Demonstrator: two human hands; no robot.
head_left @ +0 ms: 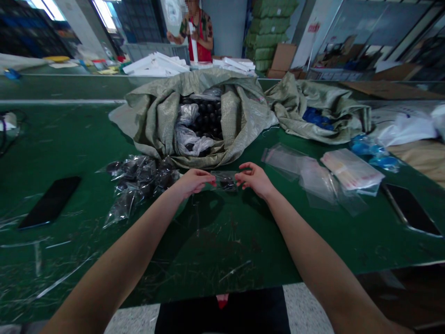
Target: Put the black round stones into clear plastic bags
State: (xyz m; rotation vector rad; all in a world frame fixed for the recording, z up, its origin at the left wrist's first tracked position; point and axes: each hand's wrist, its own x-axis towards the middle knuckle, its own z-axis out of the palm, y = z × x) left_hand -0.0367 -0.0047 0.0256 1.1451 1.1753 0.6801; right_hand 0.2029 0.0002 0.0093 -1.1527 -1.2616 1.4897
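Between my hands, just above the green tabletop, is a small clear plastic bag with a dark item inside. My left hand pinches the bag's left end between thumb and fingers. At its right end my right hand grips the edge with thumb and lower fingers, the index finger raised. A pile of bagged black pieces lies left of my left hand. Beyond my hands, an open woven sack holds many round black pieces and some clear film. Flat clear bags are spread right of my right hand.
Phones lie on the table at the left and right. A second woven sack with blue things stands at the back right, near blue-wrapped pieces. Across the table a person stands behind white strips.
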